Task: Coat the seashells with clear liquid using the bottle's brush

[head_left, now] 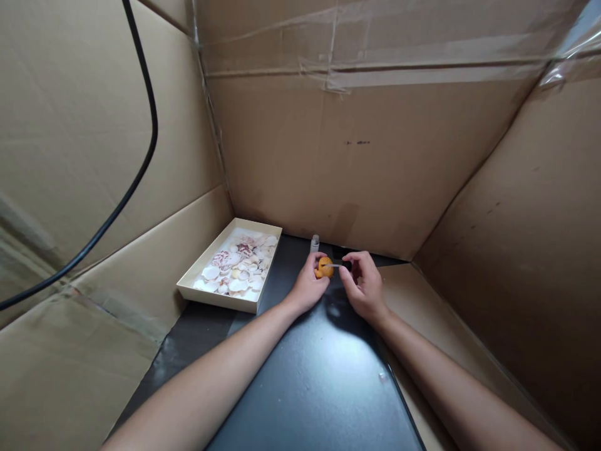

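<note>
My left hand (312, 283) is closed around an orange, ribbed piece that looks like a seashell (325, 268). A smaller orange bit shows at the fingertips, and I cannot tell if it is a separate piece. Between the thumb and fingers of my right hand (364, 285) is a black-capped applicator (346, 265). Its thin pale stem points left and reaches the orange shell; whether its tip is a brush or a dropper is too small to see. Just beyond my left fingers stands a small clear bottle (315, 243), upright, with no cap on its neck.
To the left, a shallow cream tray (216, 302) holds many white, cream and reddish-brown seashells (238, 285). The dark tabletop (300, 382) lies under my forearms. Cardboard walls (319, 163) enclose the back and sides. A black cable (153, 119) hangs at the upper left.
</note>
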Motion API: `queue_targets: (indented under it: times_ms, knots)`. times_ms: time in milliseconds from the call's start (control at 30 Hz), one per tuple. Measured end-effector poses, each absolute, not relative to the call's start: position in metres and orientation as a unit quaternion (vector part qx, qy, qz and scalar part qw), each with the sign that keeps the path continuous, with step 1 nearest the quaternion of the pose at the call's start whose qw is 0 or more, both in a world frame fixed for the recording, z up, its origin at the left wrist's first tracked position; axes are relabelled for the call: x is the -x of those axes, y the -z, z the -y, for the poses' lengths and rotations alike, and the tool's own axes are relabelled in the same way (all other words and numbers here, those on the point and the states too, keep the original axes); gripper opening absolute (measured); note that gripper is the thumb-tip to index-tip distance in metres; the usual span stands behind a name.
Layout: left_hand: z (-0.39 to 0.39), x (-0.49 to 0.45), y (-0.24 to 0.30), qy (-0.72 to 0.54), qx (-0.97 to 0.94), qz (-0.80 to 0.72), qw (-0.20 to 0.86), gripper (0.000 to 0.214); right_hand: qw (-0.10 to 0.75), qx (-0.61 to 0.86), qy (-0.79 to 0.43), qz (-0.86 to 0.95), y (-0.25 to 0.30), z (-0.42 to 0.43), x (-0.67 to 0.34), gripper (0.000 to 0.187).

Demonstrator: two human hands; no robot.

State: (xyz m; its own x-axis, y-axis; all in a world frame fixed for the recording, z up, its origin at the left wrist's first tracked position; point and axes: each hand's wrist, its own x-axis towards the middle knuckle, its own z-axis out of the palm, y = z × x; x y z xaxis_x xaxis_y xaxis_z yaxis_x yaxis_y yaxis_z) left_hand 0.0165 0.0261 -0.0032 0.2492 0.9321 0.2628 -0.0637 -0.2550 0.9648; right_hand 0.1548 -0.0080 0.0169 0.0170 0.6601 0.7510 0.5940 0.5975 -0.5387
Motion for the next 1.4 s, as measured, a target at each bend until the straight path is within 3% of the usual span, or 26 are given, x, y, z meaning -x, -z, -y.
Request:
queue_targets:
  times_ms: [1400]
  knots:
    - [-0.0263, -0.0137, 0.0067, -0.497, -0.626, -0.363, 0.478, 0.049, 0.536, 0.464, -0.061, 0.703, -0.019, 0.0095, -0.1537, 0.014]
